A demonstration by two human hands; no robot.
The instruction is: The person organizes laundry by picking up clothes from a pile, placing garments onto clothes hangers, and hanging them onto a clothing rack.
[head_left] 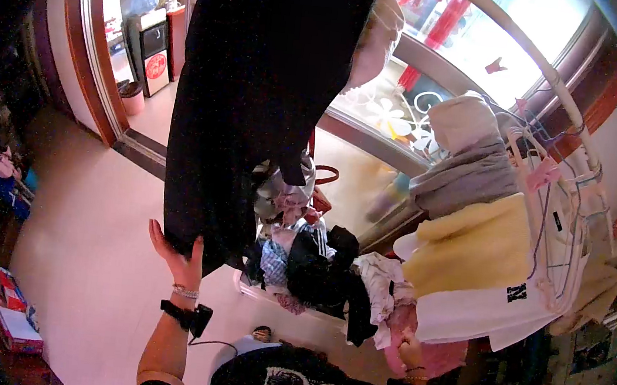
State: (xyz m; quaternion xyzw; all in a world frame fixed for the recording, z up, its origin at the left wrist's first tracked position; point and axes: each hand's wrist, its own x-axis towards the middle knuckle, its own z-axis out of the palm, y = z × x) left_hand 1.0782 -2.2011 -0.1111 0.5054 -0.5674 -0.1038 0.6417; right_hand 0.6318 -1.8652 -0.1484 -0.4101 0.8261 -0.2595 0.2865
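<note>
A large black garment [253, 76] hangs down the middle of the view. My left hand [181, 263] is at its lower edge, fingers spread, with the cloth partly covering them. At the lower right, my right hand [409, 351] is closed on a pink cloth [403, 322] beside a crumpled white printed garment [378, 277]. Between the hands lies a heap of clothes, with a black piece with white stripes [316, 264] and a blue checked one [273, 261] showing.
A white rack [557, 83] stands at the right, with a yellow garment [467, 245], a grey garment [466, 170], a white garment [486, 313] and several hangers [549, 160]. Behind are glass doors [404, 127] and a red-handled bag [320, 202]. A doorway with a pink bin [132, 100] is at upper left.
</note>
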